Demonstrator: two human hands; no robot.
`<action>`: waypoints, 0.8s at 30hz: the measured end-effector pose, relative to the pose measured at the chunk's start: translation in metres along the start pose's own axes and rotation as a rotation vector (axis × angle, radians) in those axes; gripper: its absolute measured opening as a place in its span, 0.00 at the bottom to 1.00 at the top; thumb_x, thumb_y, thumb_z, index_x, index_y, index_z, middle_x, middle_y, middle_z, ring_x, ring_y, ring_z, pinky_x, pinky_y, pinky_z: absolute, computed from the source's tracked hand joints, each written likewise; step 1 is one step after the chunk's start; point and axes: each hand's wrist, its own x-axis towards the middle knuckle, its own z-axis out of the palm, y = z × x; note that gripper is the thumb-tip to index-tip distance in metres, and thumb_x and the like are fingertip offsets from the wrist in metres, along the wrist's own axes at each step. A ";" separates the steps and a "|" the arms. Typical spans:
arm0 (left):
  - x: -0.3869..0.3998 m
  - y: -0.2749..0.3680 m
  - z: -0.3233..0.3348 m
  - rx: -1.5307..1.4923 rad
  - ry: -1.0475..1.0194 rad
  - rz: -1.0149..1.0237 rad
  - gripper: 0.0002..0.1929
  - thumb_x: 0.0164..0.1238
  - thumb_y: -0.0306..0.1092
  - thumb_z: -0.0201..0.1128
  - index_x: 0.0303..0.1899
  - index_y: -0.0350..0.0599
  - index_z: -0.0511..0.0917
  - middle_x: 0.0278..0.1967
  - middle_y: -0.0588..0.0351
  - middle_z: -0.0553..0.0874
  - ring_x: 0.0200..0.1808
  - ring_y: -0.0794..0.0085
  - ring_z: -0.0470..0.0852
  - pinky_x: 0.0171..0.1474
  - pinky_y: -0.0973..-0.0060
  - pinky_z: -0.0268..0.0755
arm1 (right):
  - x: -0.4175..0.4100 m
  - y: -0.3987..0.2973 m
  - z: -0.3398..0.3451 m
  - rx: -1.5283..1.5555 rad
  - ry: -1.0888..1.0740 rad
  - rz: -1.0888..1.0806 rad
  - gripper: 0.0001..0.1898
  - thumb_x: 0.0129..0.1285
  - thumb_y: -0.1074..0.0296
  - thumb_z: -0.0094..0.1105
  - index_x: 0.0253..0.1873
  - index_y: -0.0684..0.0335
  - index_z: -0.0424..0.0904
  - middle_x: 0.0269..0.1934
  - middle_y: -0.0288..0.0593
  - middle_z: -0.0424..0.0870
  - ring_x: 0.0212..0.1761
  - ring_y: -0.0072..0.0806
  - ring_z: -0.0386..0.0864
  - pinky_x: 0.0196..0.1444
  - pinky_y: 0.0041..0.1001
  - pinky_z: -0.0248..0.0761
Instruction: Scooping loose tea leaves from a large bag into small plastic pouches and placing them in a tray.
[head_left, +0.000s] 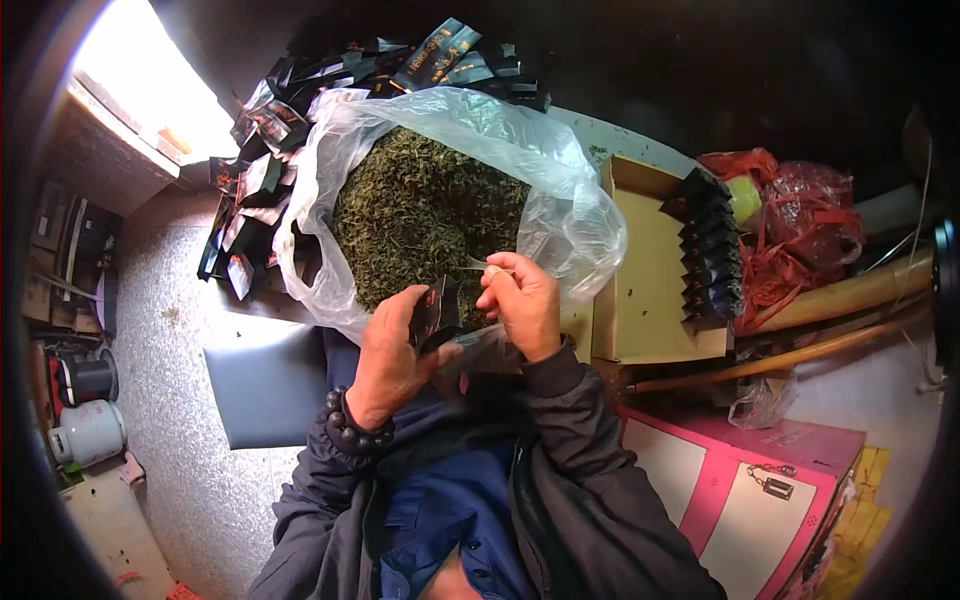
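Note:
My left hand (386, 360), with a dark bead bracelet at the wrist, grips a small black packet (437, 315) with reddish print. The packet is tilted at the near edge of a large translucent plastic bag (585, 202). Dried green-brown leaves (420, 217) fill the opened bag, with a darker hollow near their middle. Just right of the packet, my right hand (526, 300) pinches a thin translucent piece (474, 263) between thumb and fingers, above the leaves. Its far end blends into the background, so its kind is unclear.
Several black packets (274, 120) lie heaped behind and left of the bag. A shallow cardboard box (641, 262) at right holds a row of black packets (709, 262). Beyond are red plastic bags (814, 202) and wooden poles (840, 300). A dark square seat (262, 390) stands at left.

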 end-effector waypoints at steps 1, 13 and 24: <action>0.000 -0.001 0.000 0.000 0.000 0.000 0.43 0.42 0.30 0.86 0.64 0.39 0.73 0.53 0.42 0.84 0.55 0.46 0.82 0.59 0.58 0.77 | -0.001 -0.001 -0.001 0.011 0.014 0.004 0.11 0.75 0.71 0.59 0.57 0.68 0.81 0.38 0.36 0.85 0.29 0.17 0.83 0.28 0.18 0.74; 0.003 -0.001 -0.001 0.007 -0.007 -0.001 0.42 0.44 0.31 0.86 0.65 0.39 0.73 0.54 0.42 0.84 0.56 0.46 0.82 0.60 0.58 0.76 | -0.013 -0.022 -0.025 0.082 -0.013 -0.078 0.11 0.75 0.72 0.61 0.57 0.68 0.82 0.37 0.39 0.86 0.29 0.18 0.81 0.31 0.20 0.75; 0.006 0.004 -0.004 -0.003 0.020 0.003 0.42 0.46 0.34 0.85 0.64 0.38 0.73 0.54 0.41 0.83 0.55 0.45 0.82 0.59 0.58 0.76 | -0.025 -0.074 -0.029 -0.002 -0.055 -0.114 0.10 0.74 0.74 0.62 0.56 0.70 0.82 0.37 0.43 0.86 0.27 0.20 0.81 0.29 0.21 0.74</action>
